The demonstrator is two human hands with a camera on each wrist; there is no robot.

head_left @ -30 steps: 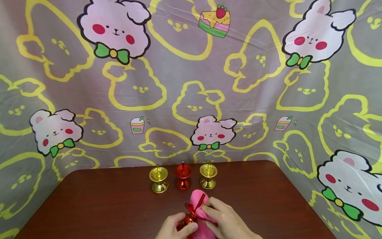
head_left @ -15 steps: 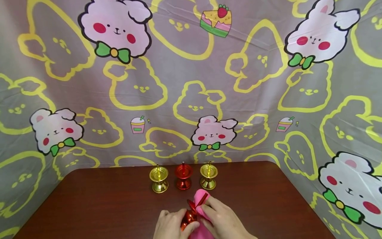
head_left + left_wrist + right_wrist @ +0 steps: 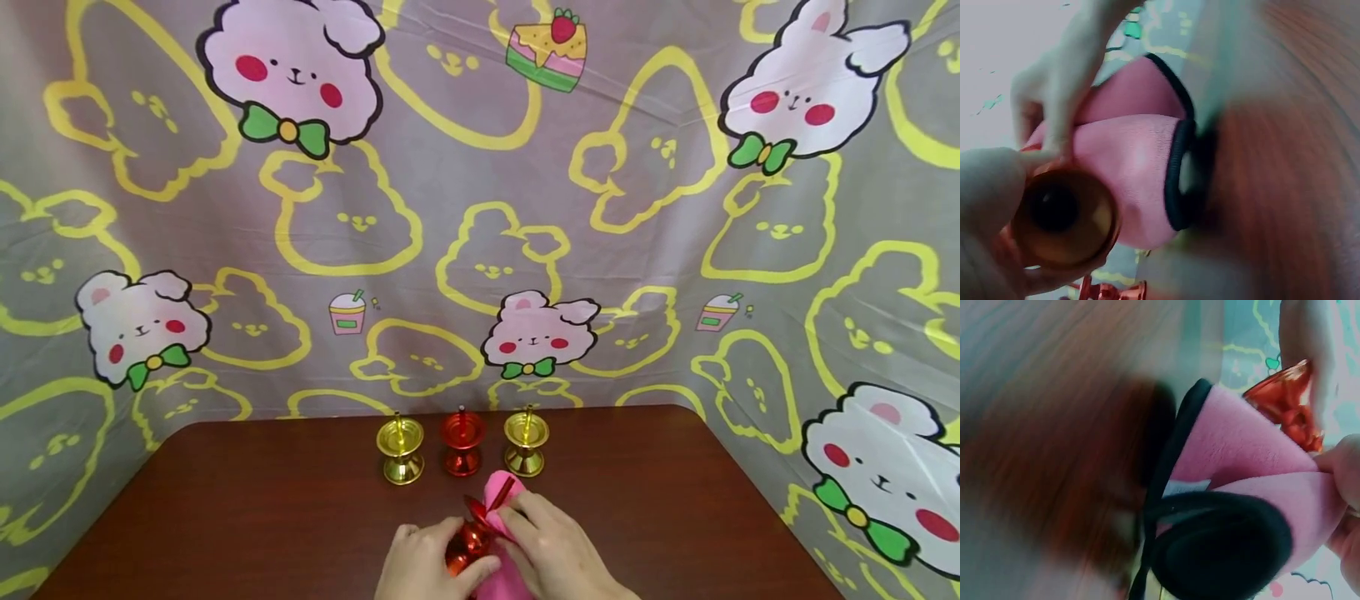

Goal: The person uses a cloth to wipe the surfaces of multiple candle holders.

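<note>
My left hand [image 3: 420,558] grips a shiny red candle holder [image 3: 474,540] by its stem and base at the front of the table. In the left wrist view the holder's hollow round base [image 3: 1094,240] faces the camera. With thumb and fingers, my right hand [image 3: 562,550] pinches a soft pink cloth [image 3: 508,577] against the holder's dish and spike. Black edging [image 3: 1188,434] runs round the cloth, and in the right wrist view it is folded over with a white tag [image 3: 1188,487] inside the fold. Part of the dish is hidden behind the cloth and fingers.
Behind the hands, a gold candle holder [image 3: 403,454], a red candle holder [image 3: 462,442] and another gold candle holder [image 3: 526,442] stand upright in a row on the dark wooden table [image 3: 262,508]. A patterned curtain [image 3: 420,167] rises along the table's back and sides.
My left hand has turned so its back shows more, shifting slightly left with the red candle holder. My right hand has made small movements with the cloth on the dish. The standing holders stay put.
</note>
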